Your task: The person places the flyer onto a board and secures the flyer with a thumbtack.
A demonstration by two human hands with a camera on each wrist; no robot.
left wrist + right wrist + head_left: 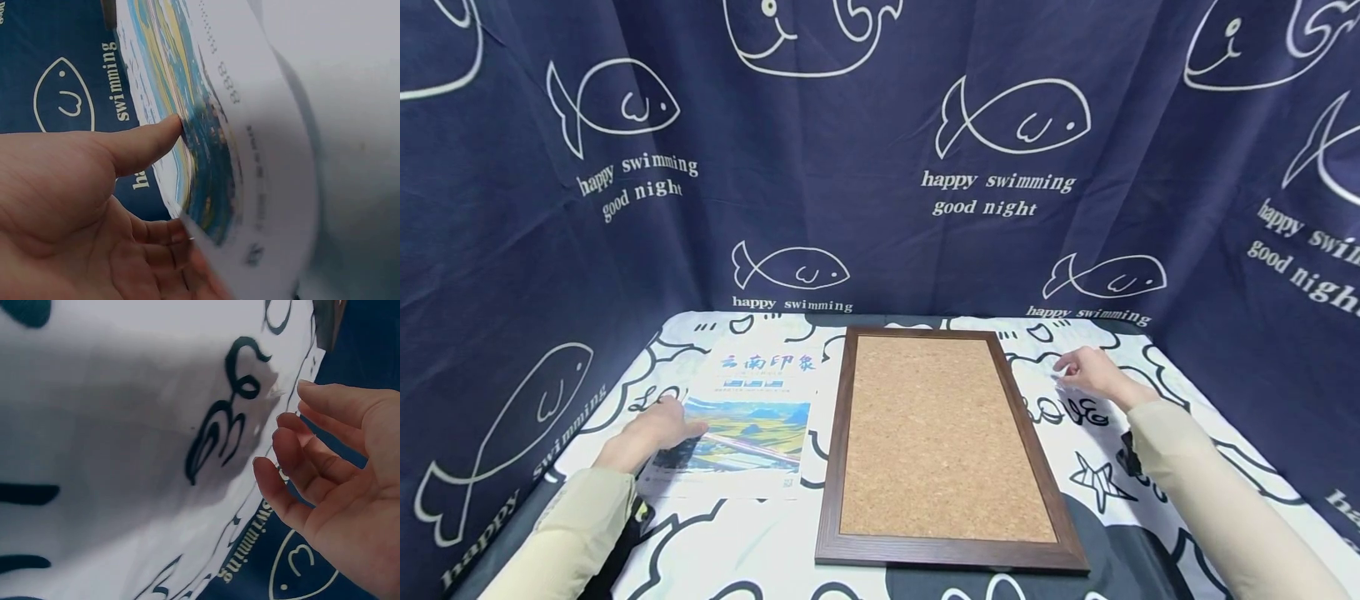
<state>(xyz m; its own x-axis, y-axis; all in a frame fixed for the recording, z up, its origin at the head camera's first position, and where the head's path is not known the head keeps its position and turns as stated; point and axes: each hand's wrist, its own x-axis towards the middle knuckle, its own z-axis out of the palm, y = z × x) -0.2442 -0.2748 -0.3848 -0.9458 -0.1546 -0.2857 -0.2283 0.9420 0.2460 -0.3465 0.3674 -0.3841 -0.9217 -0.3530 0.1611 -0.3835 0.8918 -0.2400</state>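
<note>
On the left of the table lies a poster [747, 433] with blue Chinese characters above a landscape picture of fields and hills. My left hand [655, 432] pinches its left edge. In the left wrist view the thumb [153, 140] rests on the printed face of the poster [209, 169], while the other fingers reach behind the sheet, which bends upward there. My right hand [1093, 372] hovers over the right side of the table with loosely curled fingers and nothing in them. Near its thumb in the right wrist view shows a small pale glint. A brown-framed cork board [947, 442] lies flat between the hands.
The table wears a white cloth [685, 550] with black doodles and dark patches. Dark blue curtains [880, 167] with white fish drawings and lettering enclose the back and both sides. The board's frame stands slightly above the cloth.
</note>
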